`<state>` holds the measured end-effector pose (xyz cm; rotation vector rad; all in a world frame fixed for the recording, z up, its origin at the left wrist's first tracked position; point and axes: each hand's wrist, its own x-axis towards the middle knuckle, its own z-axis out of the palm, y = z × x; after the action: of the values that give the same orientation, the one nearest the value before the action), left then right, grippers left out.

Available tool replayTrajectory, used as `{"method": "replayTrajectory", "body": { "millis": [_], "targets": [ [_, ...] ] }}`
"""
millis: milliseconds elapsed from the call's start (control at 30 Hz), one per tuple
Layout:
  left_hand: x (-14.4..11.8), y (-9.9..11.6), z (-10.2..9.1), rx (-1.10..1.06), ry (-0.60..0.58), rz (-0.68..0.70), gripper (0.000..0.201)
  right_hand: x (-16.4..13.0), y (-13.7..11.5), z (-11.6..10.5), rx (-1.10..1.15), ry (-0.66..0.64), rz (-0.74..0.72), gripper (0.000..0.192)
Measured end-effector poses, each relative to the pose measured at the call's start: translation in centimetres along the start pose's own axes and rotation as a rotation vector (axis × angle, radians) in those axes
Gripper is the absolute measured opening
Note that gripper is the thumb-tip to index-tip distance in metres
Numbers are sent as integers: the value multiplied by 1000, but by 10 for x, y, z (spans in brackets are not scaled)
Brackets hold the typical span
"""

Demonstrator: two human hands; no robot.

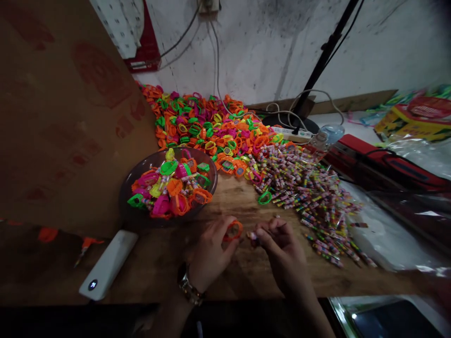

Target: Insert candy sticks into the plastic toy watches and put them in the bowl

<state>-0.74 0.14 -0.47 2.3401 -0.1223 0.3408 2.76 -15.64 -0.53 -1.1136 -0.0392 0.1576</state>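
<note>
Two hands, both gripping: left hand (213,246) pinches one orange toy watch (237,229), right hand (283,244) pinches one small wrapped stick (252,236), both over wooden table (232,192), between bowl (124,199) and stick heap (306,183). One cardboard box (100,75), red print unreadable. One white device (109,265), lit display unreadable. One green watch (262,202) beside heap, sticks uncountable.

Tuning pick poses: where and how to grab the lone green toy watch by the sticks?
Probably pinch the near rim of the green toy watch, coming from the near side, one fingertip inside the loop. It is ring-shaped with an open middle, and that side faces the wooden tabletop, while the pile of small wrapped sticks crowds its right.
</note>
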Motion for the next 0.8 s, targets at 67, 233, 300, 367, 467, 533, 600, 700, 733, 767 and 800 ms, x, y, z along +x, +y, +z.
{"method": "replayTrajectory", "body": {
  "millis": [67,233,300,367,467,533,600,700,733,767,800],
  "targets": [
    [-1,0,0,7,0,-6,32,0,2,-2,-71,-46,5,27],
    [-2,2,-1,29,7,16,36,2,7,-10,-379,-148,-99,23],
    [-2,2,-3,56,7,40,37,2,8,-11,-444,-139,-153,20],
    [-3,3,-4,90,4,67,39,1,7,-11,-482,-131,-188,18],
    [-4,4,-5,135,5,108,41,-1,6,-8,-500,-122,-256,12],
    [-4,5,-6,165,5,129,40,-2,6,-7,-510,-109,-300,11],
    [-4,6,-6,203,10,150,38,-2,7,-6,-537,-101,-322,11],
    [-6,5,-8,281,20,217,32,-3,9,-6,-586,-121,-285,15],
    [-7,4,-9,316,21,247,30,-4,9,-7,-599,-147,-248,18],
    [-8,4,-10,357,19,277,29,-5,10,-7,-612,-186,-201,22],
    [-10,3,-10,399,15,306,28,-6,10,-7,-623,-236,-148,26]
  ]
}}
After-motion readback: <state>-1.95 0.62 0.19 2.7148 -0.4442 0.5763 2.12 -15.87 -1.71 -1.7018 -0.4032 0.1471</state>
